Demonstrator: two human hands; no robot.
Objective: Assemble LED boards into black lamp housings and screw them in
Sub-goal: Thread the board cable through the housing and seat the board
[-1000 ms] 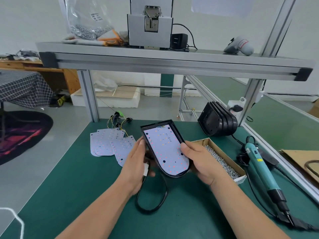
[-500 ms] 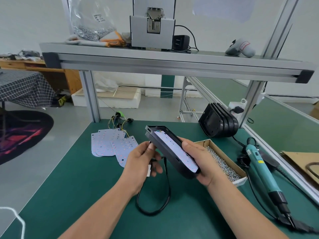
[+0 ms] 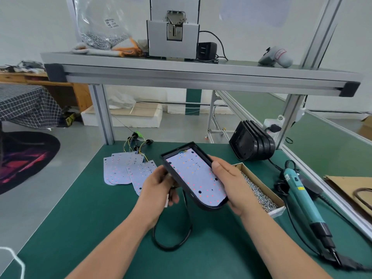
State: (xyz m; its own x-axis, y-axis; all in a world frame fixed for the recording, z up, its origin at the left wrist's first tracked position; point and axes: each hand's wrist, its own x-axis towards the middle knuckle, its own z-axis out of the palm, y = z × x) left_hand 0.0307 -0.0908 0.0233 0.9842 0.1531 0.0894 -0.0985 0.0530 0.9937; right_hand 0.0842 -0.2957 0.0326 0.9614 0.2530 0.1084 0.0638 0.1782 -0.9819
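Note:
A black lamp housing (image 3: 177, 156) is held above the green table, its open side facing up toward me. A white LED board (image 3: 195, 174) with red and orange dots lies inside it. My right hand (image 3: 229, 182) grips the housing's right edge, thumb on the rim. My left hand (image 3: 159, 186) holds the left underside, fingers curled around the housing's black cable (image 3: 187, 228), which loops down onto the table. Several loose LED boards (image 3: 122, 170) with coloured wires lie on the table to the left.
A cardboard box of screws (image 3: 259, 190) sits just right of my hands. A teal electric screwdriver (image 3: 302, 196) lies further right. A stack of black housings (image 3: 253, 143) stands at the back right. An aluminium shelf (image 3: 201, 75) spans overhead.
The housing was tilted on edge half a second ago; now it has rolled back so the LED board faces up. Both hands kept their hold.

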